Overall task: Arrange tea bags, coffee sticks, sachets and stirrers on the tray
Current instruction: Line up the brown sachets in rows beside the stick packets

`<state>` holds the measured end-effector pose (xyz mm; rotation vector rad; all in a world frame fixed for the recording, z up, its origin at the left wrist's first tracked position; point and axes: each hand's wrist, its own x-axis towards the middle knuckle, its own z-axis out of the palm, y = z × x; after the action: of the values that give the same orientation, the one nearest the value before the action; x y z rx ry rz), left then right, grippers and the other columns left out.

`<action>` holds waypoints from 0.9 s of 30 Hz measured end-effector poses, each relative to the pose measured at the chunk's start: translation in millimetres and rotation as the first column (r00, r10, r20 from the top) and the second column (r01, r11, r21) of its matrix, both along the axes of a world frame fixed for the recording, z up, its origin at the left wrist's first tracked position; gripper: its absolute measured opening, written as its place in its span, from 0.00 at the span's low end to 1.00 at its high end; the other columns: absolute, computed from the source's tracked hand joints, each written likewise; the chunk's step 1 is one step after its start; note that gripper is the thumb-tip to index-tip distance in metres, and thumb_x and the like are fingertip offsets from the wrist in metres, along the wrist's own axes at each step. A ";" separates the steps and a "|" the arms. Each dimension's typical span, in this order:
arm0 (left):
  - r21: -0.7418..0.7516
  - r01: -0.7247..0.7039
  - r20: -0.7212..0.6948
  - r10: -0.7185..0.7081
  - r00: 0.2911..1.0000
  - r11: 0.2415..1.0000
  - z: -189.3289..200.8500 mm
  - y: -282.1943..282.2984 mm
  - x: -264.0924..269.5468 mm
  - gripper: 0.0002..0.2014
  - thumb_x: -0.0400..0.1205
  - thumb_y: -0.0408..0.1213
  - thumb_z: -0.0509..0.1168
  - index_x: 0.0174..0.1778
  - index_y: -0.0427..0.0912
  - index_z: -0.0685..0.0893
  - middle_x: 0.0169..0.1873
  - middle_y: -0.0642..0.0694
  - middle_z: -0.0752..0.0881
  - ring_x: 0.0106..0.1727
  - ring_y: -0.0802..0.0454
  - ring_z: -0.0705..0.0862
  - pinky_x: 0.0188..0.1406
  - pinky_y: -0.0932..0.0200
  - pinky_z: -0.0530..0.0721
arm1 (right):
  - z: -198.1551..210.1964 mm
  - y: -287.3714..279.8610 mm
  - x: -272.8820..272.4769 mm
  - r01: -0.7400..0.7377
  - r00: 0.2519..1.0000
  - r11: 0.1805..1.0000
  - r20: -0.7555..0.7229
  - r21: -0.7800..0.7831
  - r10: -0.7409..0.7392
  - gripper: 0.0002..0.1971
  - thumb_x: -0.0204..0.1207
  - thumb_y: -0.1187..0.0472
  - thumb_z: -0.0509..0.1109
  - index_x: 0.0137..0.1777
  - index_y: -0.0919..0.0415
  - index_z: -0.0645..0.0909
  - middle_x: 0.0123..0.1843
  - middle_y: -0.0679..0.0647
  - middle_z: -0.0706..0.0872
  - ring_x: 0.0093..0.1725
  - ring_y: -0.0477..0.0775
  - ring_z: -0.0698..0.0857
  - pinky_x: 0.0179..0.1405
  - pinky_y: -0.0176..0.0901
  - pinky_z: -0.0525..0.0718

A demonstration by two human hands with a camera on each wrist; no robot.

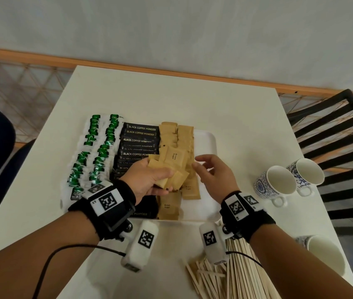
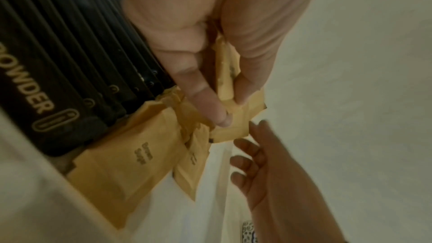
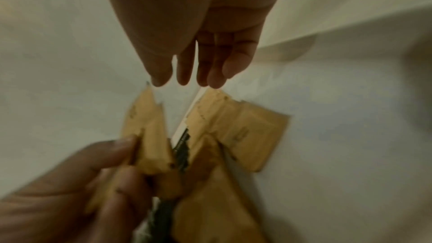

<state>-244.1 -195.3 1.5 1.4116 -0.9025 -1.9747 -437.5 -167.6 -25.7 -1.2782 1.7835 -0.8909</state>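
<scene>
Several tan sachets [image 1: 172, 167] printed "Brown Sugar" were grasped by the left hand [image 1: 147, 180] above the tray [image 1: 208, 143]; the right hand [image 1: 214, 175] was held relaxed beside them.

Tea bags [image 1: 93, 152], black coffee sticks [image 1: 138, 145] and brown sugar sachets [image 1: 176, 143] line the white tray [image 1: 209, 152]; wooden stirrers [image 1: 225, 277] lie heaped at the worktop's near edge.

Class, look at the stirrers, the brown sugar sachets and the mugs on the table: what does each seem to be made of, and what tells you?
Stirrers: probably wood, pale, matt, flat thin sticks.
Brown sugar sachets: likely kraft paper, dull tan, creased, with crimped ends.
Mugs: apparently glazed ceramic, glossy white with blue patterning.
</scene>
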 end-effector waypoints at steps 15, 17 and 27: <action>-0.055 -0.027 0.061 0.030 0.998 0.998 2.7 0.4 9.8 0.18 0.74 0.29 0.74 0.58 0.38 0.79 0.42 0.38 0.89 0.33 0.46 0.88 0.22 0.60 0.84 | 18.9 -1.4 -17.5 -0.070 0.990 0.990 0.132 0.119 0.054 0.18 0.74 0.74 0.61 0.54 0.52 0.83 0.45 0.53 0.86 0.37 0.47 0.83 0.35 0.40 0.85; -0.059 -0.049 0.053 0.052 0.997 0.997 3.5 -2.8 13.1 0.17 0.75 0.29 0.73 0.59 0.36 0.79 0.41 0.39 0.89 0.31 0.45 0.87 0.23 0.61 0.85 | 16.7 3.6 -23.0 -0.205 0.977 0.968 -0.025 0.141 0.211 0.18 0.75 0.72 0.62 0.57 0.51 0.83 0.43 0.46 0.85 0.35 0.41 0.80 0.34 0.31 0.80; -0.038 -0.060 0.025 0.061 0.998 0.997 0.5 -5.3 14.7 0.15 0.76 0.29 0.73 0.56 0.38 0.79 0.39 0.40 0.90 0.32 0.45 0.87 0.24 0.61 0.86 | 5.2 4.0 -12.9 -0.382 0.785 0.848 -0.357 0.367 0.507 0.09 0.77 0.54 0.69 0.53 0.56 0.83 0.45 0.50 0.84 0.46 0.51 0.81 0.46 0.39 0.76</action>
<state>-229.4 -200.5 2.0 1.4295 -0.8932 -1.8895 -450.4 -163.6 -20.6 -1.7106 1.7290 -0.0673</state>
